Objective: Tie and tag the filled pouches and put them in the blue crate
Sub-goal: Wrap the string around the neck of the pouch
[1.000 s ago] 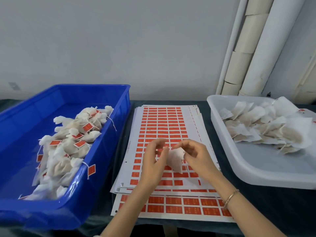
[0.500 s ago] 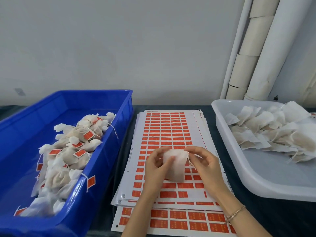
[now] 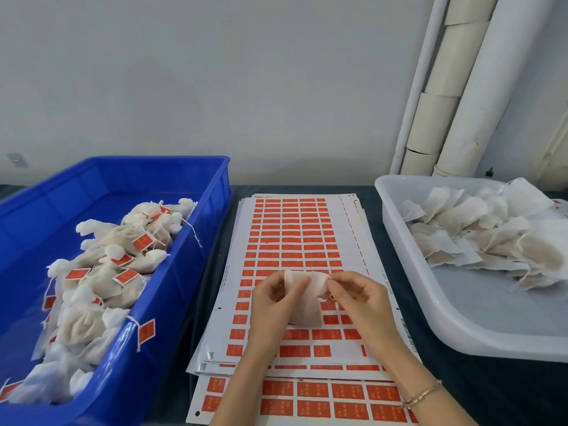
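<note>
A white filled pouch [image 3: 308,305] hangs between both hands over the sheets of orange tags [image 3: 292,238]. My left hand [image 3: 274,305] grips its upper left side, fingers curled over the cloth. My right hand [image 3: 358,299] pinches the pouch's top right corner, where a thin string shows. The blue crate [image 3: 172,290] stands at the left and holds several tied pouches with orange tags [image 3: 123,256]. One tag [image 3: 146,331] dangles over the crate's near rim.
A clear white tray [image 3: 436,327] at the right holds a heap of untied pouches [image 3: 491,235]. More tag sheets [image 3: 307,401] lie at the front edge of the dark table. White pipes [image 3: 455,87] rise along the wall behind the tray.
The pouch has been turned and spread flat between the hands, which came lower and closer to me. My right fingers shifted to its top right corner.
</note>
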A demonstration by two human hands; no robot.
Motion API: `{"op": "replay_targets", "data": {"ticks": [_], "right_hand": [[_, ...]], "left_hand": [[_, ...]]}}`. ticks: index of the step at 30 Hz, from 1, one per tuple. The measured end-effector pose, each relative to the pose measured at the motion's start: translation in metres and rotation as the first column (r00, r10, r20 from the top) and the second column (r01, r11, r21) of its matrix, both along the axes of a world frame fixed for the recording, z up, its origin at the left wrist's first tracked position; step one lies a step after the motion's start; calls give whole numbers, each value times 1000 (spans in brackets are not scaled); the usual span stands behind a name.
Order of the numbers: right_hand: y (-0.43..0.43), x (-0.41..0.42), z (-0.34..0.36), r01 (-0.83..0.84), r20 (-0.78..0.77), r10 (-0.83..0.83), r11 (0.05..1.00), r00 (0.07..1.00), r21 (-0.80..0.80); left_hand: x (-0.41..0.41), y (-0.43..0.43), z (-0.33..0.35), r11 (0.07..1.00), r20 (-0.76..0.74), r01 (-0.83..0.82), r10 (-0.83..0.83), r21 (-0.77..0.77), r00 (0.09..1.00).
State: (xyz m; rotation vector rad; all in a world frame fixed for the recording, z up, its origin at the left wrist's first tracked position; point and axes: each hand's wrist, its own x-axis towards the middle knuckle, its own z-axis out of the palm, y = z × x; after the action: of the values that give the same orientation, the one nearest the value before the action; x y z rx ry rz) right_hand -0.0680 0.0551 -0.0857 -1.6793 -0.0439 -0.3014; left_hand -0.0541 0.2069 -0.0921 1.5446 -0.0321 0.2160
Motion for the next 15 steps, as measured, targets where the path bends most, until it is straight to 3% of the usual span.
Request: {"op": "replay_targets", "data": {"ticks": [5,11,15], "right_hand": [[-1,2,-2,-21,-39,23,998,999,58],[3,3,-8,96,9,-96,976,995,-194],[3,3,-7,86,10,-85,974,996,-209]], "left_hand": [[-2,0,1,998,14,48,-48,-51,999],[0,-3,-2,999,-2,36,-36,-15,999],[-1,-4,-4,999,-19,32,-31,11,999]]}}
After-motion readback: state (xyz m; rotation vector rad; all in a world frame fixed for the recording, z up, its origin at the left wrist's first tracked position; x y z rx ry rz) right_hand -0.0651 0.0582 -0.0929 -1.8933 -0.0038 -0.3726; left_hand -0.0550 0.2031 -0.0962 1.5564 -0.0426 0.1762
